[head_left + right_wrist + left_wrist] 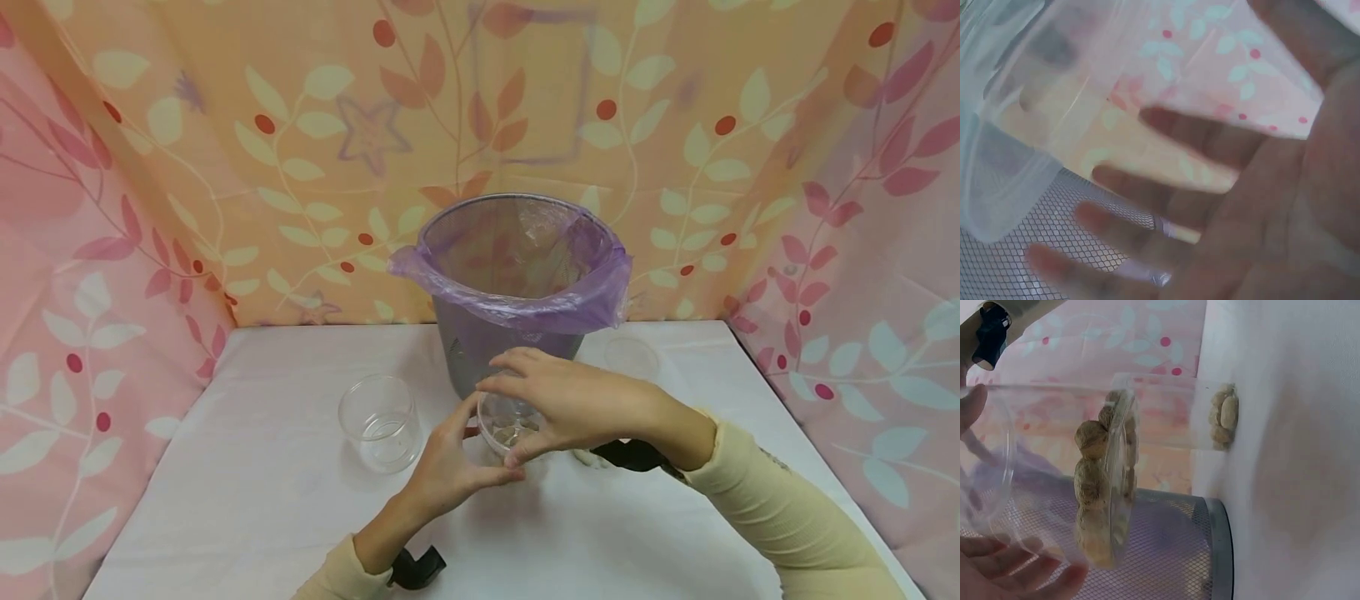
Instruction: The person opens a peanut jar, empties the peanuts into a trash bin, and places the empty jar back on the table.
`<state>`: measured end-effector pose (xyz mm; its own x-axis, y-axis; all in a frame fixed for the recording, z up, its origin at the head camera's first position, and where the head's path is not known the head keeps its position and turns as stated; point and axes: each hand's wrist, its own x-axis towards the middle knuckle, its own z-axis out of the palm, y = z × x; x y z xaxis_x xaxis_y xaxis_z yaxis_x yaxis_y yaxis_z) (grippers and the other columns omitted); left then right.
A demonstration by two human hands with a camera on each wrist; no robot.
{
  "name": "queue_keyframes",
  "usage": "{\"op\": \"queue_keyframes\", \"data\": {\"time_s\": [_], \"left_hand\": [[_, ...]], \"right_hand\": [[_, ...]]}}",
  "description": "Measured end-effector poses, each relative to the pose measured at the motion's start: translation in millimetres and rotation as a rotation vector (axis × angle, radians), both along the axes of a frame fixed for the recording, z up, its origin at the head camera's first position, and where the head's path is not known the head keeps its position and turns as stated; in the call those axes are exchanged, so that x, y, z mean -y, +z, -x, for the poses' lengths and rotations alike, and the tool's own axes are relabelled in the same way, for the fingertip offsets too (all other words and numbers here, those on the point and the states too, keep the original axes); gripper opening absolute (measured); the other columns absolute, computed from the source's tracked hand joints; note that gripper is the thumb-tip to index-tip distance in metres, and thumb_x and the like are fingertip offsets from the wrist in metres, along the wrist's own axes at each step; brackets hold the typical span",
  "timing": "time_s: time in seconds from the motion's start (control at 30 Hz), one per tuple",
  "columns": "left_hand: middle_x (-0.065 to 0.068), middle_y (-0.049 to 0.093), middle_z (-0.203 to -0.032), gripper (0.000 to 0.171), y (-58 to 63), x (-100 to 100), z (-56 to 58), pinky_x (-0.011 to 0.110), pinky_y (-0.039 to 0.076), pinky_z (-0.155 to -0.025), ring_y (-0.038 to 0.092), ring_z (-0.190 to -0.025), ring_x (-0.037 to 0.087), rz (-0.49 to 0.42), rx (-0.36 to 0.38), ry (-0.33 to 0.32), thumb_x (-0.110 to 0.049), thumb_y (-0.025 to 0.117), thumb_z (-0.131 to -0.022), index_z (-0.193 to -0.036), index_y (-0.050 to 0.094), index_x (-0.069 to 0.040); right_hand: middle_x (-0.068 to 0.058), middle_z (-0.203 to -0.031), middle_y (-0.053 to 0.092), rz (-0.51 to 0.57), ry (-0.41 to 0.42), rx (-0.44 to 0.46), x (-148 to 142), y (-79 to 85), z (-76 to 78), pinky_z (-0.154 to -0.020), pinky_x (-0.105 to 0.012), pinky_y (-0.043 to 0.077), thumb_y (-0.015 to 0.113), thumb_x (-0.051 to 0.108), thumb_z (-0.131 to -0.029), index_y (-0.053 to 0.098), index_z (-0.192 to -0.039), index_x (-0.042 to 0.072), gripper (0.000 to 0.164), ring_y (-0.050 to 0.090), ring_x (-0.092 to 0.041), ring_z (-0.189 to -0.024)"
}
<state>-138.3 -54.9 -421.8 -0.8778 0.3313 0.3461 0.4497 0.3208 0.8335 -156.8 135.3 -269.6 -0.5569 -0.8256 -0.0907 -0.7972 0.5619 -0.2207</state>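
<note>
Holding a clear jar (510, 421) of nuts (1091, 487) above the table (225, 500), the left hand (450, 467) is near the spread-out right hand (577, 400). Only the left wrist view clearly shows another nut jar (1175, 415).

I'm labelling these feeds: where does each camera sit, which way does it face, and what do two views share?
Head: on the person's head, facing forward and down at the mesh bin; the left hand and right hand show at a clear jar.
Left wrist: on that wrist, facing the jar's brown lumps and the bin, sideways; left fingers and the right sleeve show.
Right wrist: on that wrist, facing bin and patterned cloth; the right hand's palm side shows.
Shared: both wrist views show the bin and cloth.
</note>
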Motion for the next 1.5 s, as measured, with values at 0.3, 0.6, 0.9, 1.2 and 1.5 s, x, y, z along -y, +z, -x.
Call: {"op": "queue_keyframes", "data": {"time_s": [0.3, 0.6, 0.9, 1.2, 1.5], "left_hand": [[-0.006, 0.06, -0.126, 0.087, 0.8, -5, -4.0, 0.039, 0.053, -0.095, 0.057, -0.118, 0.018, -0.032, 0.078, 0.094, -0.033, 0.092, -0.062, -0.138, 0.049, -0.024], [0.0, 0.06, -0.126, 0.092, -3.6, -10, -5.7, 0.04, 0.056, -0.089, 0.063, -0.109, 0.02, 0.023, -0.05, 0.132, -0.035, 0.093, -0.06, -0.139, 0.048, -0.023], [0.001, 0.061, -0.124, 0.095, -2.5, -8, -6.0, 0.033, 0.056, -0.088, 0.062, -0.109, 0.018, 0.057, -0.047, 0.127, -0.035, 0.094, -0.059, -0.14, 0.047, -0.018], [-0.002, 0.057, -0.132, 0.095, -1.9, -2, -4.7, 0.038, 0.055, -0.094, 0.054, -0.123, 0.017, 0.009, 0.027, 0.0, -0.037, 0.092, -0.062, -0.142, 0.043, -0.023], [-0.003, 0.057, -0.135, 0.091, -0.5, 1, -3.8, 0.037, 0.053, -0.096, 0.053, -0.128, 0.025, -0.006, 0.093, -0.025, -0.036, 0.091, -0.063, -0.141, 0.044, -0.025]], "right_hand": [[-0.018, -0.128, 0.057, -0.037, -0.247, -0.041, 9, -9.2, -4.1, -0.087, -0.045, 0.055, 0.073, 0.065, -0.072, 0.05, -0.138, 0.004, 0.093, 0.062, -0.033, -0.106], [-0.021, -0.121, 0.06, -0.117, -0.317, -0.11, 16, -13.5, -6.0, -0.078, -0.047, 0.058, 0.078, 0.065, -0.066, 0.051, -0.137, 0.001, 0.1, 0.064, -0.035, -0.098], [-0.017, -0.122, 0.059, -0.141, -0.31, -0.068, 17, -14.4, -3.9, -0.081, -0.046, 0.057, 0.08, 0.057, -0.07, 0.05, -0.138, 0.002, 0.093, 0.061, -0.033, -0.102], [-0.008, -0.138, 0.05, -0.094, -0.102, 0.036, 6, -7.5, 0.8, -0.093, -0.043, 0.053, 0.088, 0.039, -0.066, 0.048, -0.143, 0.013, 0.091, 0.051, -0.026, -0.121], [-0.003, -0.138, 0.049, 0.0, 0.019, -0.046, -6, 2.4, 2.2, -0.099, -0.041, 0.05, 0.089, 0.033, -0.063, 0.049, -0.141, 0.014, 0.09, 0.05, -0.022, -0.123]]}}
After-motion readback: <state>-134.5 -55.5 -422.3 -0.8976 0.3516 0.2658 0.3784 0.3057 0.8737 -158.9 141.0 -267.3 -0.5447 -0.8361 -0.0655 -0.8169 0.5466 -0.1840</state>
